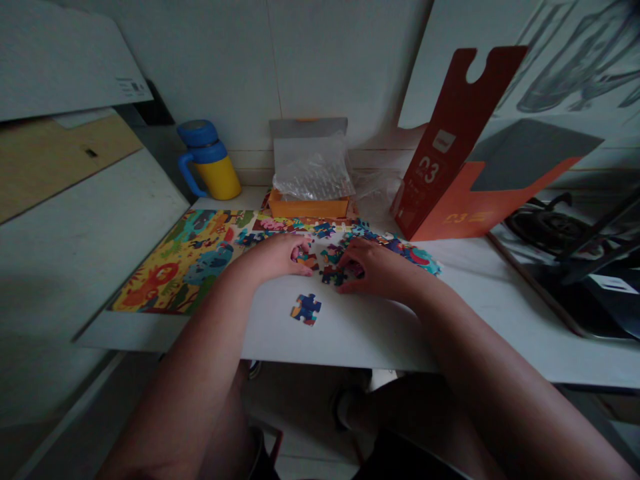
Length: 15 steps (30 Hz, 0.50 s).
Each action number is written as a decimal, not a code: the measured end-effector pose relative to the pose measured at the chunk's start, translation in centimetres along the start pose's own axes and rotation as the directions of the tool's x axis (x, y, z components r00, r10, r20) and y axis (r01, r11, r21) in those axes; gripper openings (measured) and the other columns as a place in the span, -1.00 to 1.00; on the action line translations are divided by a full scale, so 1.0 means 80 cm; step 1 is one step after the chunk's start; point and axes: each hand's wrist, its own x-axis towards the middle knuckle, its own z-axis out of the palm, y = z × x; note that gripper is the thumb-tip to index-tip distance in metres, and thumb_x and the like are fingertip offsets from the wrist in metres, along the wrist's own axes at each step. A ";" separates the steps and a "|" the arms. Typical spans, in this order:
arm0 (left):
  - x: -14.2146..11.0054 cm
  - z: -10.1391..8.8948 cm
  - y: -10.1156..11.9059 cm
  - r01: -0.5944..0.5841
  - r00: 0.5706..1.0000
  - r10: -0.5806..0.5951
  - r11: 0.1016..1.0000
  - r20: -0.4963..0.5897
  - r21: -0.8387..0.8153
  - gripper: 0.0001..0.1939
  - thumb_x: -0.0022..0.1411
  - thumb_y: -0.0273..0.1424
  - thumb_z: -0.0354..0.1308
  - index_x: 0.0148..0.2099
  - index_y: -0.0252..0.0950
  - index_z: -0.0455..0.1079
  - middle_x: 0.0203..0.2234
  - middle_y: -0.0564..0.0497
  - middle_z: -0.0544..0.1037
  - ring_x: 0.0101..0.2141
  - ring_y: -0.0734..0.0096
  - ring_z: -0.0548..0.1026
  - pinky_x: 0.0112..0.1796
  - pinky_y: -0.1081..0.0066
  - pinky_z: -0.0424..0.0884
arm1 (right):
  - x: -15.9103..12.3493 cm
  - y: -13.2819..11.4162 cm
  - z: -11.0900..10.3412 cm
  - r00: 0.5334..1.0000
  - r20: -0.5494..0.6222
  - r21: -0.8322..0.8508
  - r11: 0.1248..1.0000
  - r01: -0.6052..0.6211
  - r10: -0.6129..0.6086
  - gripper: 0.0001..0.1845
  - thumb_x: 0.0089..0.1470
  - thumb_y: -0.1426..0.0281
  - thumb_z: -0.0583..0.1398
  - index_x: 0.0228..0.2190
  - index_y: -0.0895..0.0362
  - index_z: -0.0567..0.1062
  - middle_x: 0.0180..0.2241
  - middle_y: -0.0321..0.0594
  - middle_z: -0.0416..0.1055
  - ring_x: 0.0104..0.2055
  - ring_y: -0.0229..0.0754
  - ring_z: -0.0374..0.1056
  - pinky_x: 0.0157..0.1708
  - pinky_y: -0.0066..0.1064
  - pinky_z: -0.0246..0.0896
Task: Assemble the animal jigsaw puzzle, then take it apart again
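Note:
My left hand (281, 257) is curled, fingers and thumb closed on a colourful jigsaw puzzle piece (309, 261) at the middle of the table. Facing it across a small gap, my right hand (367, 267) pinches the edge of a few dark jigsaw pieces (330, 274) that look joined; its fingertips are partly hidden. Nearer the table's front edge lies a single blue puzzle piece (307, 309). Behind both hands, several more loose pieces (324, 230) are spread, running right to a heap with turquoise and red pieces (423, 258).
A picture sheet with cartoon animals (173, 270) lies at left. Behind stand a blue-and-yellow flask (213, 163) and an open box (309, 208) holding clear plastic wrap. An orange cardboard box (450, 200) stands at right, beside a dark tray (555, 280) with black items.

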 end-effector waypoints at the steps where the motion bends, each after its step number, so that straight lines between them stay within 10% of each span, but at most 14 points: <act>1: 0.000 0.001 -0.001 -0.003 1.000 0.003 1.000 -0.001 -0.006 -0.47 0.09 -0.07 0.47 0.02 -0.24 0.53 -0.33 0.05 0.52 -0.35 0.29 0.46 -0.37 0.38 0.22 | 0.000 -0.001 -0.001 1.000 0.009 0.005 1.000 -0.002 0.002 -0.58 0.13 0.11 0.46 -0.06 0.09 0.68 -0.01 0.00 0.49 0.01 0.08 0.46 0.04 -0.18 0.36; 15: -0.006 -0.003 0.016 0.001 0.992 -0.001 1.000 0.124 -0.001 -0.68 0.15 -0.08 0.39 -0.39 -0.23 0.52 -0.52 0.07 0.55 -0.46 0.36 0.43 -0.42 0.36 0.14 | 0.000 -0.015 0.006 0.996 -0.029 -0.043 0.996 0.080 -0.081 -0.70 0.24 0.17 0.40 -0.14 0.13 0.68 -0.08 -0.01 0.51 -0.07 0.03 0.44 -0.08 -0.25 0.32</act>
